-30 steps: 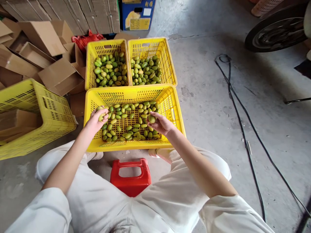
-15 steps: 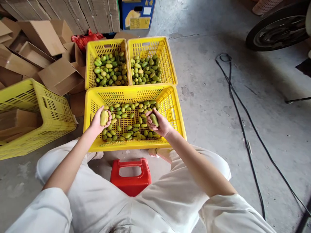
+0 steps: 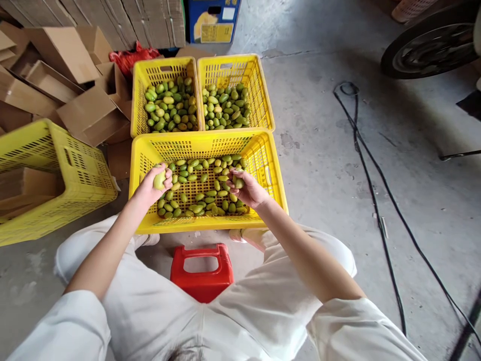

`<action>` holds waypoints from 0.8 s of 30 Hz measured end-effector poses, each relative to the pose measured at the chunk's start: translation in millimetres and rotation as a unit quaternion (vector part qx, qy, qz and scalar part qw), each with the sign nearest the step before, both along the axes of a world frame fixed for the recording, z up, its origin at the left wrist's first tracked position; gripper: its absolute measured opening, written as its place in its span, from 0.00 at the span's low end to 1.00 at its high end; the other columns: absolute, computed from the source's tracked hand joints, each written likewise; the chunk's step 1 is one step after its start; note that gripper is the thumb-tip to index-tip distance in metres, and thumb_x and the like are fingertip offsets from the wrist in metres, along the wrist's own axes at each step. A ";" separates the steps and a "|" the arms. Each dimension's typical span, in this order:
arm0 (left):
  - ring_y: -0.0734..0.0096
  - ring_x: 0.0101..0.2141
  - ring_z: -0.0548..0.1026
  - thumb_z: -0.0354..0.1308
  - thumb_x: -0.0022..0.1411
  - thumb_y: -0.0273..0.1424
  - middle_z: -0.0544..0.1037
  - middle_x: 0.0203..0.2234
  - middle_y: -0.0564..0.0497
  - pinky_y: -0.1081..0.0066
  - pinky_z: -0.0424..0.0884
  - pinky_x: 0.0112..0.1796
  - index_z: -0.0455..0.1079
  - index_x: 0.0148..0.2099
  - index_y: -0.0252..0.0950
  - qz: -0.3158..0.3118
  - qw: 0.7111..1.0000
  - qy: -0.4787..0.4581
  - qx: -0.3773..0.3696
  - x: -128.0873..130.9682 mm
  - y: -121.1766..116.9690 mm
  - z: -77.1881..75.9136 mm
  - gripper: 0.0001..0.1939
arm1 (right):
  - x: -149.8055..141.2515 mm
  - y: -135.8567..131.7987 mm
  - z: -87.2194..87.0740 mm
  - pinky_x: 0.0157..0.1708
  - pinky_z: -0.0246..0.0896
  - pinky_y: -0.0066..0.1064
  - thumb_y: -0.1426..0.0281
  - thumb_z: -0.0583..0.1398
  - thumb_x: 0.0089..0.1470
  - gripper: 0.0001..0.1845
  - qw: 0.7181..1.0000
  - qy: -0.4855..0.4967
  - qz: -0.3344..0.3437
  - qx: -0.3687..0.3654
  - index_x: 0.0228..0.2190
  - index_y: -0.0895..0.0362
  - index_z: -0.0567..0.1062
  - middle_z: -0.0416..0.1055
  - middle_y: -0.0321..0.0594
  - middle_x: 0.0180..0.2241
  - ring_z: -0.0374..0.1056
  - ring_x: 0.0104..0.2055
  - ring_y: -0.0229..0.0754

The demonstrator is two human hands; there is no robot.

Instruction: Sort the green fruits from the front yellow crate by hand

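My left hand (image 3: pixel 147 186) is closed around a yellow-green mango (image 3: pixel 159 181) over the left side of the front yellow crate (image 3: pixel 203 225). Toward the crate's right side, my right hand (image 3: pixel 252 191) grips a darker green mango (image 3: pixel 238 182), partly hidden by the fingers. Beneath both hands, many small green and yellowish mangoes (image 3: pixel 210 199) lie loosely on the slatted crate bottom. Two more yellow crates stand just beyond: the back left crate (image 3: pixel 136 100) and the back right crate (image 3: pixel 263 95), each with a heap of similar fruit.
A red plastic stool (image 3: pixel 203 288) sits between my legs. To the left are a yellow crate (image 3: pixel 82 175) holding cardboard and a pile of open cardboard boxes (image 3: pixel 90 113). A blue carton (image 3: pixel 214 22) stands behind. Black cable (image 3: pixel 379 200) and a wheel (image 3: pixel 428 47) are on the right.
Both hands have turned the mangoes in their fingers, so less of each fruit shows. The hands stay over the same parts of the front crate.
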State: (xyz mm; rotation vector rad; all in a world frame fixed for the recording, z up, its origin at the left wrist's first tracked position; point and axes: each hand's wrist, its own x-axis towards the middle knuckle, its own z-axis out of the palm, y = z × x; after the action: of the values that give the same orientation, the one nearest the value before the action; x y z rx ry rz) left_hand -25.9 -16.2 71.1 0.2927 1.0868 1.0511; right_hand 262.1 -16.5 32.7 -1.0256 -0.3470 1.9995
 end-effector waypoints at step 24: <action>0.83 0.15 0.65 0.66 0.47 0.23 0.71 0.20 0.59 0.83 0.55 0.15 0.65 0.34 0.37 -0.007 0.999 0.038 0.030 -12.2 2.8 -0.7 0.13 | 7.5 9.5 3.8 0.19 0.64 0.19 0.77 0.65 0.58 0.12 0.993 0.017 -0.088 -0.081 0.30 0.54 0.67 0.70 0.32 0.24 0.64 0.22 0.31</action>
State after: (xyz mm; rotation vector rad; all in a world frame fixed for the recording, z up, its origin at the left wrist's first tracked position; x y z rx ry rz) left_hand -38.1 -13.5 70.4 0.3900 1.1219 1.0686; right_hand 269.6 -7.0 36.5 -1.0813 -0.0721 1.9061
